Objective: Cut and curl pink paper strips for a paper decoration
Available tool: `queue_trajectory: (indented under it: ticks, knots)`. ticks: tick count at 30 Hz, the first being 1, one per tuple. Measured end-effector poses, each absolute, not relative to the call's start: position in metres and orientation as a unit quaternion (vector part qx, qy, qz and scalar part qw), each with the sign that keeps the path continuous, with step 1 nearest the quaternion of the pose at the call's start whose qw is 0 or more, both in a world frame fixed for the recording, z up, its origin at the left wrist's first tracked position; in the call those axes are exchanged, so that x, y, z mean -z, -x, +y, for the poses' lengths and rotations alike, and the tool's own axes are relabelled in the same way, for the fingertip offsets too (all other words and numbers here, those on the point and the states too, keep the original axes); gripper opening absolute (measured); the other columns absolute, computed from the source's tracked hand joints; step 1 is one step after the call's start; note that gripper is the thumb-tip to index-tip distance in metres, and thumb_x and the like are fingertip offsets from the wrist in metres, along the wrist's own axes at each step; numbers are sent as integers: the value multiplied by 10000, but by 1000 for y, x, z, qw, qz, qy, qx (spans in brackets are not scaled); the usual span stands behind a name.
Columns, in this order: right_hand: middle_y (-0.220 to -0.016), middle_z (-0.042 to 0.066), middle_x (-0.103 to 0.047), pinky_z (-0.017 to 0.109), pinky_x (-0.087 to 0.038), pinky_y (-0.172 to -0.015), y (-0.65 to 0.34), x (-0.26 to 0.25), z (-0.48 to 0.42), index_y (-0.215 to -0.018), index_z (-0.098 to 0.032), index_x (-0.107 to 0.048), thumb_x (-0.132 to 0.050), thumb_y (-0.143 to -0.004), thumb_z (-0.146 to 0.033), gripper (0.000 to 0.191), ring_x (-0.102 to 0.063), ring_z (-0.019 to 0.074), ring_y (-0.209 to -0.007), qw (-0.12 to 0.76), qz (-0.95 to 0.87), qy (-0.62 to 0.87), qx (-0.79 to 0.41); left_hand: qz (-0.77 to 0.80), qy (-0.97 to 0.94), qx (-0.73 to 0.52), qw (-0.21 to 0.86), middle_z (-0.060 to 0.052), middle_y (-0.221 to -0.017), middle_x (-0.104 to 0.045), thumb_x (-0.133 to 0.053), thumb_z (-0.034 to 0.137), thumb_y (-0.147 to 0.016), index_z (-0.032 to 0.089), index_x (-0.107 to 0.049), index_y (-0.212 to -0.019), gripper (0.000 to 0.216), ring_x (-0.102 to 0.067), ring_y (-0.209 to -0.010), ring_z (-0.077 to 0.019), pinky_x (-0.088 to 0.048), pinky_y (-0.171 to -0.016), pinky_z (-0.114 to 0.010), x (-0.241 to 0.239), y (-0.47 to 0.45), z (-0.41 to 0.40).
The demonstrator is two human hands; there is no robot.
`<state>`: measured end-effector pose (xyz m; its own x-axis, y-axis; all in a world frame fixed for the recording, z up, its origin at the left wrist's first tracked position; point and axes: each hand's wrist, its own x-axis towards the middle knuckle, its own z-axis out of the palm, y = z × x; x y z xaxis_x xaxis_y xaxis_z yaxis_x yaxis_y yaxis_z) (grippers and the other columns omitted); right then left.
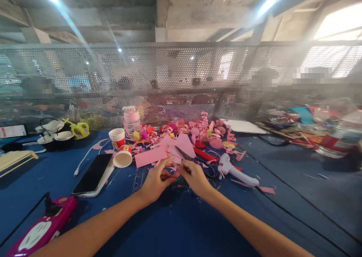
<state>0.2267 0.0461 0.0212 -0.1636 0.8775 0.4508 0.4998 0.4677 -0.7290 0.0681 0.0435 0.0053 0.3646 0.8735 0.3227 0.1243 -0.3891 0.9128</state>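
Observation:
In the head view my left hand (155, 181) and my right hand (197, 178) meet over the blue table. Pinched between the fingertips of both is a small strip of pink paper (176, 172), partly hidden by the fingers. Just beyond lie scissors (183, 153) with dark blades pointing away and to the left, on flat pink paper sheets (151, 157). Behind them spreads a heap of curled and round pink paper pieces (216, 132). Right of my right hand rests a white glue gun (236, 171), its dark cord trailing toward the right.
Two paper cups (122, 156) stand and lean at the left, beside a black phone (93, 174). A magenta power strip (42, 227) is at the lower left. A pink-lidded clear bottle (131, 121) stands before a perforated metal screen (175, 68). A large jar (336, 136) sits far right.

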Motion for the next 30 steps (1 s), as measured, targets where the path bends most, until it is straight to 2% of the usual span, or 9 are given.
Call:
queue_trajectory:
  ticks: [4, 6, 10, 13, 17, 21, 26, 28, 30]
  knots:
    - [-522, -17, -541, 224, -398, -563, -227, -23, 43, -590, -153, -582, -443, -834, -428, 393, -517, 116, -530, 431, -730, 419, -323, 327, -750, -439, 371, -105, -1272, -442, -713, 240, -654, 252, -351, -1306, 746, -557, -970, -201, -474, -846, -362, -4, -66, 48]
    - [-547, -8, -577, 229, -416, -559, -227, -23, 42, -637, -153, -623, -480, -807, -443, 366, -545, 125, -537, 416, -718, 424, -364, 339, -779, -428, 308, -94, -1230, -488, -718, 267, -655, 239, -457, -1234, 636, -492, -1083, -238, -400, -938, -398, -3, -65, 50]
    - [-512, -22, -557, 202, -364, -439, -229, -23, 42, -644, -146, -632, -545, -745, -466, 347, -510, 110, -464, 436, -668, 459, -391, 379, -814, -384, 216, -60, -891, -648, -587, 306, -785, 200, -648, -909, 174, -558, -894, -219, -431, -824, -366, -3, -63, 50]
    - [-444, -41, -519, 185, -270, -355, -233, -23, 46, -575, -143, -584, -592, -701, -461, 342, -407, 71, -349, 453, -633, 475, -409, 388, -819, -381, 185, -50, -761, -664, -531, 282, -827, 173, -665, -812, 173, -582, -739, -183, -439, -714, -301, -6, -62, 46]
    - [-353, -61, -456, 179, -180, -306, -239, -19, 52, -502, -166, -468, -596, -688, -483, 389, -309, 48, -267, 500, -568, 503, -418, 375, -819, -381, 209, -38, -665, -657, -462, 248, -862, 150, -650, -701, 266, -593, -625, -144, -423, -609, -232, -10, -60, 41]
    - [-354, -68, -424, 172, -173, -299, -245, -19, 58, -525, -156, -486, -583, -680, -536, 422, -305, 38, -263, 554, -508, 501, -429, 406, -762, -418, 281, -30, -623, -653, -451, 302, -855, 148, -629, -665, 303, -606, -584, -141, -437, -578, -221, -8, -59, 43]
    - [-489, -30, -526, 175, -310, -328, -244, -23, 59, -621, -146, -564, -616, -592, -617, 474, -434, 65, -369, 585, -470, 461, -473, 421, -646, -466, 433, -27, -627, -663, -469, 404, -825, 131, -629, -794, 318, -599, -497, -136, -469, -512, -226, -1, -60, 48]
    - [-584, -2, -583, 188, -386, -382, -237, -24, 54, -665, -147, -600, -658, -546, -604, 476, -514, 100, -490, 553, -492, 436, -512, 417, -658, -451, 436, -31, -648, -677, -492, 397, -814, 133, -647, -793, 307, -612, -529, -140, -471, -533, -225, -2, -60, 48]
    - [-614, 1, -598, 204, -436, -477, -230, -24, 48, -693, -146, -636, -647, -595, -573, 438, -544, 106, -552, 508, -520, 419, -544, 412, -705, -419, 397, -26, -631, -682, -544, 357, -792, 142, -677, -730, 260, -610, -549, -137, -453, -544, -212, -4, -60, 46]
